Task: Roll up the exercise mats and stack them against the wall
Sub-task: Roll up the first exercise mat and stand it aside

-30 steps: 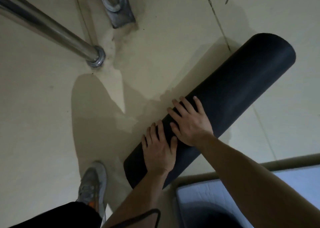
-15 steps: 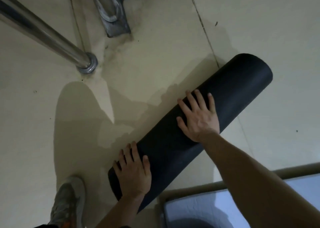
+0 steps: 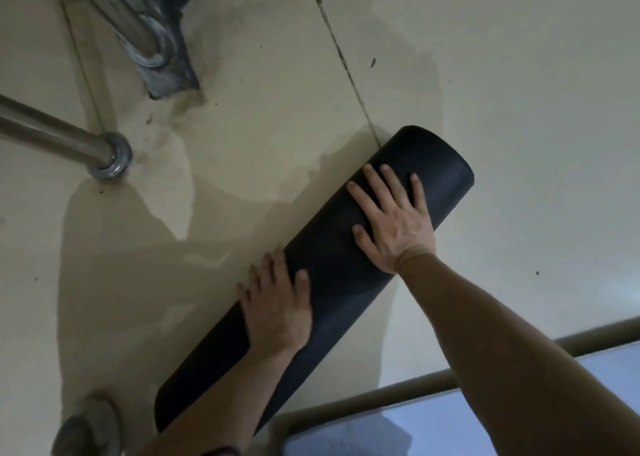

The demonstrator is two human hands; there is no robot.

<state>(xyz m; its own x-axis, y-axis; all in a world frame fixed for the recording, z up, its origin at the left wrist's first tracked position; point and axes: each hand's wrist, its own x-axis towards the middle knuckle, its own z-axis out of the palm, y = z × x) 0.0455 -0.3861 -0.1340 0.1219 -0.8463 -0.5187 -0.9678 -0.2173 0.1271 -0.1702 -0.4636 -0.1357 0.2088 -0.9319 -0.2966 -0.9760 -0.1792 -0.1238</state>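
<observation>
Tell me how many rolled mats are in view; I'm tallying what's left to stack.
1: the black rolled mat lies diagonally on the floor under both flat hands. Others may lie outside the frame.

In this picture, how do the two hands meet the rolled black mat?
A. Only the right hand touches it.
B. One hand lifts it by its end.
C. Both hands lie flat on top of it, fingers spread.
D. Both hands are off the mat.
C: the left hand and the right hand both rest open, palms down, on the rolled mat, which lies on the floor.
</observation>
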